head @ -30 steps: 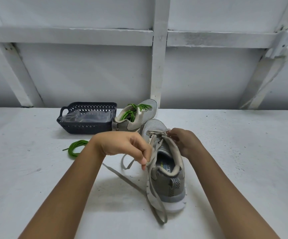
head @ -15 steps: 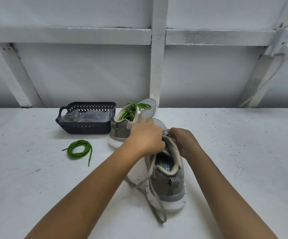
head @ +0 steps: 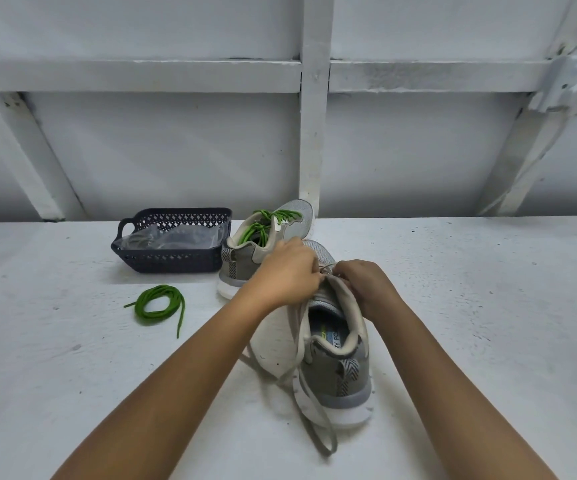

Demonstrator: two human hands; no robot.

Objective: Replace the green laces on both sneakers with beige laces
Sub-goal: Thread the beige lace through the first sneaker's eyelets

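Note:
A grey sneaker stands heel toward me on the white table, with a flat beige lace trailing down its left side. My left hand and my right hand meet over its eyelets, fingers curled and pinching the lace there. What the fingertips do is hidden. Behind it stands a second grey sneaker still threaded with a green lace. A loose coiled green lace lies on the table to the left.
A dark plastic basket holding clear plastic bags sits at the back left, next to the far sneaker. A white wall with beams rises right behind the table.
My left hand has moved up and right from beside the sneaker to the eyelets, drawing the beige lace with it. My right hand has stayed at the eyelets.

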